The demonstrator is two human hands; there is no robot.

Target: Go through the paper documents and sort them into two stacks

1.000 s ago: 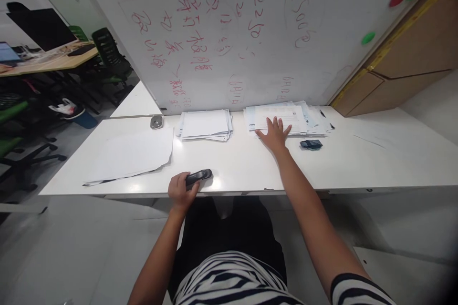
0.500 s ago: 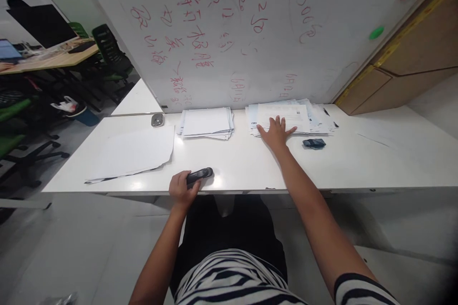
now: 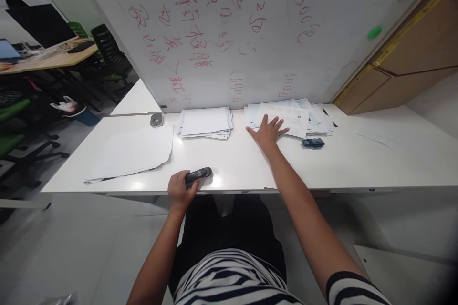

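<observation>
My left hand (image 3: 180,189) is closed around a dark stapler (image 3: 199,175) that rests on the white table (image 3: 243,164) near its front edge. My right hand (image 3: 266,131) lies flat with fingers spread on the near edge of a loose pile of printed sheets (image 3: 296,116) at the back of the table. The top sheet of that pile sits askew under my fingertips.
A neat stack of white paper (image 3: 205,123) lies left of the pile. Large white sheets (image 3: 130,153) cover the table's left part, with a small grey object (image 3: 156,120) behind them. A dark small object (image 3: 312,142) sits right of my hand. A whiteboard (image 3: 229,28) stands behind.
My right hand has slid slightly left and toward me, dragging the top printed sheet askew. The left hand has stayed on the stapler.
</observation>
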